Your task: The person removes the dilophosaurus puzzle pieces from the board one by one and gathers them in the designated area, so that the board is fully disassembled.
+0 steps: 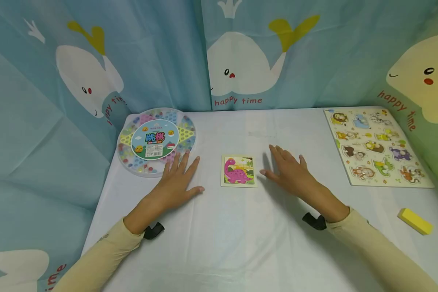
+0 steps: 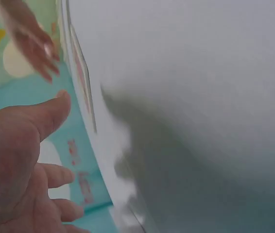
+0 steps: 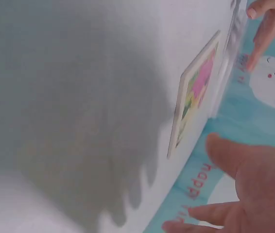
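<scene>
A small square dinosaur puzzle (image 1: pixel 239 170) lies flat on the white table, its pink dinosaur picture facing up. To its left, my left hand (image 1: pixel 176 180) hovers palm down with fingers spread, fingertips overlapping the near edge of the round Chinese checkers box (image 1: pixel 155 142) in the head view. My right hand (image 1: pixel 289 170) is just right of the puzzle, fingers extended and thumb toward it, holding nothing. In the right wrist view the puzzle (image 3: pixel 196 92) lies beyond the thumb, and the hand's shadow falls on the tabletop.
At the back right lies an animal peg puzzle board (image 1: pixel 377 148). A yellow block (image 1: pixel 415 221) rests near the right edge. A blue curtain (image 1: pixel 160 56) with whale prints hangs behind and beside the white-covered table (image 1: pixel 219 243).
</scene>
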Tool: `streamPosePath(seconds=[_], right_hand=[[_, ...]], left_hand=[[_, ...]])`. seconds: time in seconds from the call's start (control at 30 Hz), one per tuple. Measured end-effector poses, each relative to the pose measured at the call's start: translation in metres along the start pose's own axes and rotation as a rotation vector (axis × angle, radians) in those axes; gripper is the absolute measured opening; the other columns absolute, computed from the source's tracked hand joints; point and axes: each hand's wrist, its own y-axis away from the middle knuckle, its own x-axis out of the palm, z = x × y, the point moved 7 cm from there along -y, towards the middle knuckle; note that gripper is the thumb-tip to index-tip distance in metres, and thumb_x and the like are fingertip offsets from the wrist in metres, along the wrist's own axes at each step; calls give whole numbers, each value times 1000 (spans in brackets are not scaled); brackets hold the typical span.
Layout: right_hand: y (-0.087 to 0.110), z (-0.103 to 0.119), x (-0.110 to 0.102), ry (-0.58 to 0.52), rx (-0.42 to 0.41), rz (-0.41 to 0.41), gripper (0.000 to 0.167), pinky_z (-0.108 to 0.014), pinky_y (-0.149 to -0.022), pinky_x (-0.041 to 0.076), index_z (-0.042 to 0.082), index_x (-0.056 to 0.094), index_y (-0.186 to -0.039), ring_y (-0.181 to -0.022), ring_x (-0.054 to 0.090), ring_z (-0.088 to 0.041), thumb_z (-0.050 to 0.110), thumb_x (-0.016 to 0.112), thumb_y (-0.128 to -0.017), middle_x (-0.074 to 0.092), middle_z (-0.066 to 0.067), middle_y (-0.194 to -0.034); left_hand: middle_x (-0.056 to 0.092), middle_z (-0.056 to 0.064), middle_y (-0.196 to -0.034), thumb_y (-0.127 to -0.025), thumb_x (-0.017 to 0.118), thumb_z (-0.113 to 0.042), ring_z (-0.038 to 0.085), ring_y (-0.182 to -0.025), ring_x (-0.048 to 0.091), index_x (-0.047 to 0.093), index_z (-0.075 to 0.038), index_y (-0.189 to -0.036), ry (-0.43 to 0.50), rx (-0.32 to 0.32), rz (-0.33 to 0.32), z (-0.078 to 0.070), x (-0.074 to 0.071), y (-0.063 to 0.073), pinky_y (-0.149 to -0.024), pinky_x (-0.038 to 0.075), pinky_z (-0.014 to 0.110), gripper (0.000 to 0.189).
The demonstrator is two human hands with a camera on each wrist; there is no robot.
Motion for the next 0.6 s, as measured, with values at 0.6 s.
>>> streamPosePath(seconds=[0.6], right_hand=[[-49, 72, 32, -101, -231, -80, 71, -61, -107, 40, 8, 43, -160, -138, 53, -42, 16, 77, -98, 58, -17, -151]], left_hand=[[12, 23, -175, -106, 57, -54, 45, -162, 9, 26, -17, -169, -100, 123, 200, -65, 33, -27, -127, 19, 65, 80]])
